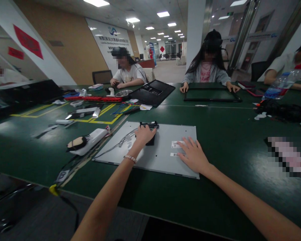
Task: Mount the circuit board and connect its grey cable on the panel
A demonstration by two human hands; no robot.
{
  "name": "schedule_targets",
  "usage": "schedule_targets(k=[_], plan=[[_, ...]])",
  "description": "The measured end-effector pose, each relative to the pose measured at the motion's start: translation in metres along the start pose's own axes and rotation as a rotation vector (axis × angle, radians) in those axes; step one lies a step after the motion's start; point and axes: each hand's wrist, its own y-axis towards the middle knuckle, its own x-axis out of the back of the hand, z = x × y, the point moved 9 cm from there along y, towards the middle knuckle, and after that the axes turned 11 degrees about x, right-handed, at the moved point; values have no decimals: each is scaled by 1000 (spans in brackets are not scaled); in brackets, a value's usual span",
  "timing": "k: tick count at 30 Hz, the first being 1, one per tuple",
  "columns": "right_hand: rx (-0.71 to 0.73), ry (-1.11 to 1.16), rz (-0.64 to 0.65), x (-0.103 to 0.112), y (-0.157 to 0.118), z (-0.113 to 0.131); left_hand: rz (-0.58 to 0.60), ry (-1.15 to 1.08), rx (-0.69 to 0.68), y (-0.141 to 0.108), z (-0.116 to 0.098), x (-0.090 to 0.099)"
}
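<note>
A flat silver-grey display panel (163, 162) lies back side up on the green table, with two white labels and small dark holes on it. My left hand (144, 135), with a beaded bracelet at its wrist, has its fingers curled over a black bracket-like part (153, 125) at the panel's far edge. Part of that piece is hidden under the hand. Grey cables (117, 144) run across the panel's left side. On the right, my right hand (193, 155) rests flat with fingers spread, partly over the labels and near the panel's right edge.
A white device with a beige pad (86, 142) and a cable stand left of the panel. Beyond are a black casing (153, 92), a red power strip (94, 98) and metal strips (85, 113). Opposite, a person holds a black frame (212, 99). A bottle (278, 87) stands right.
</note>
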Motion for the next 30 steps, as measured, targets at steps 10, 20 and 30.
schedule_targets(k=[10, 20, 30], plan=[[9, 9, -23, 2, 1, 0, -7, -32, -242, 19, -18, 3], [14, 2, -30, 1, 2, -1, 167, -18, -292, 44, -27, -6], [44, 6, -71, 0, 1, -3, 96, -33, -233, 50, 6, 36]])
